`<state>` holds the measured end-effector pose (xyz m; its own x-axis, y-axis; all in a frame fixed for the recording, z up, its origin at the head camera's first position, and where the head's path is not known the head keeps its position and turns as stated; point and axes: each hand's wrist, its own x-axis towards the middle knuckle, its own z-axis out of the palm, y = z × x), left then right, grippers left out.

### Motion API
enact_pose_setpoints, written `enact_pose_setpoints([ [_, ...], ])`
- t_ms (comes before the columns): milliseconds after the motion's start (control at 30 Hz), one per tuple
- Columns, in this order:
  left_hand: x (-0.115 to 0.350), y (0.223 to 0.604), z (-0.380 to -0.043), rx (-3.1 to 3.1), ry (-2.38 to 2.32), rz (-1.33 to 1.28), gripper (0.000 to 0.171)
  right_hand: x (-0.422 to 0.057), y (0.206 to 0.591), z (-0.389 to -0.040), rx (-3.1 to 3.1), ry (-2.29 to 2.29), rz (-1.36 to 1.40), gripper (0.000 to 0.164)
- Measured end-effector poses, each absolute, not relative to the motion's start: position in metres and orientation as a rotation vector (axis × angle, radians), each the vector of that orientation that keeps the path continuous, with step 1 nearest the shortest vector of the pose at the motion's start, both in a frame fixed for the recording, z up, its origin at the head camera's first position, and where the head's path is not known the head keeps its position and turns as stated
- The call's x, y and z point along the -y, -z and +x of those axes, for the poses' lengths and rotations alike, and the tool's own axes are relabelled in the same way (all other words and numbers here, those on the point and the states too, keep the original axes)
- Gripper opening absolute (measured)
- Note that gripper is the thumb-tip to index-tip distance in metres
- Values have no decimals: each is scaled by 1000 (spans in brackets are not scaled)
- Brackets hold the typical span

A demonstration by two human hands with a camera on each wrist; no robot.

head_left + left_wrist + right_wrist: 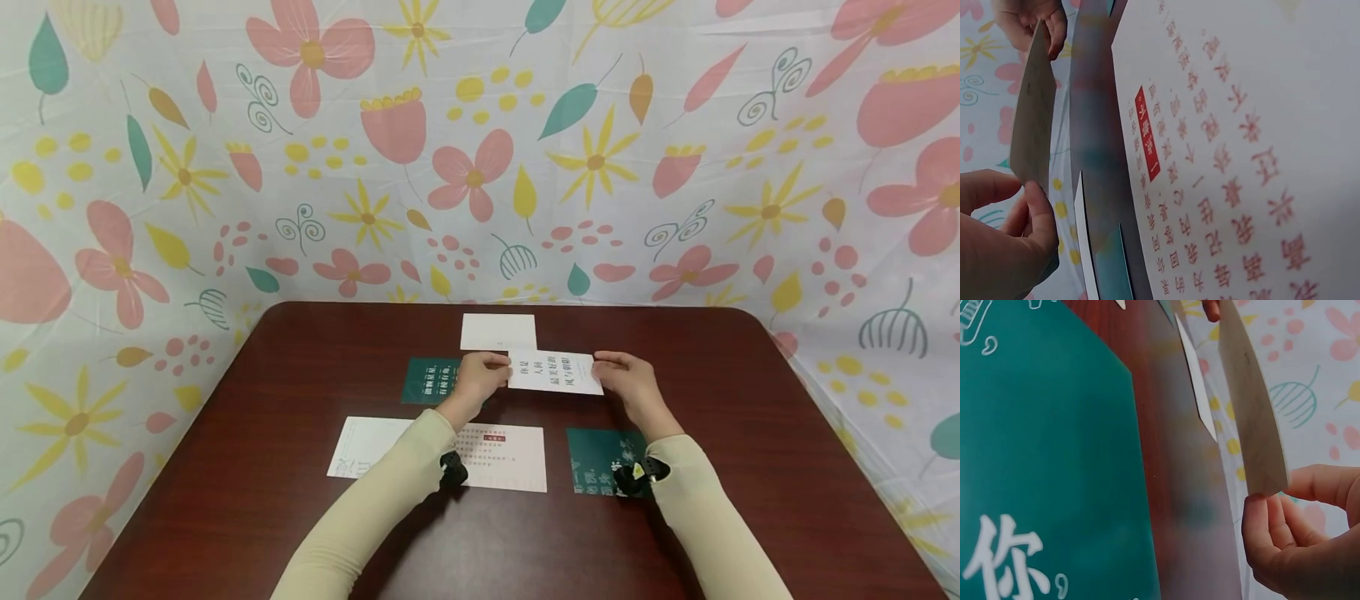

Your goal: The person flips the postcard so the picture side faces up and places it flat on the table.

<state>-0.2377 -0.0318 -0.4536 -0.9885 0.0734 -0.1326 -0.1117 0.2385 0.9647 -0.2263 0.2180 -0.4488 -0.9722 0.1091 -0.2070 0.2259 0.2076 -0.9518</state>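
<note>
A white card [557, 372] with dark vertical writing is held up off the table between both hands. My left hand [478, 382] pinches its left end between thumb and fingers, and my right hand [628, 385] pinches the right end. In the left wrist view the held card [1035, 119] appears nearly edge-on, its shaded underside showing, with the other hand at its far end. From the right wrist the same card [1254, 400] shows its plain back, gripped at the near corner by thumb and fingertips.
On the dark wooden table [480, 550] lie a white card [498, 331] at the back, a green card [426, 381] by the left hand, a long white card [510, 475] with red print under the left forearm, and a green card [588, 454] partly beneath the right wrist. Floral cloth hangs behind.
</note>
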Motion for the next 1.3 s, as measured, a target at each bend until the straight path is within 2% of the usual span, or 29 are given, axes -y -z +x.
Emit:
enact_pose_setpoints([
  [367, 23, 462, -240, -2484, -1727, 40, 36, -209, 458, -229, -2724, 1609, 241, 43],
  [967, 11, 466, -242, -2579, -1394, 83, 57, -206, 468, -231, -2853, 1261, 254, 54],
  [1300, 4, 465, -242, -2743, -1143, 174, 51, -205, 465, -234, -2852, 1166, 273, 56],
])
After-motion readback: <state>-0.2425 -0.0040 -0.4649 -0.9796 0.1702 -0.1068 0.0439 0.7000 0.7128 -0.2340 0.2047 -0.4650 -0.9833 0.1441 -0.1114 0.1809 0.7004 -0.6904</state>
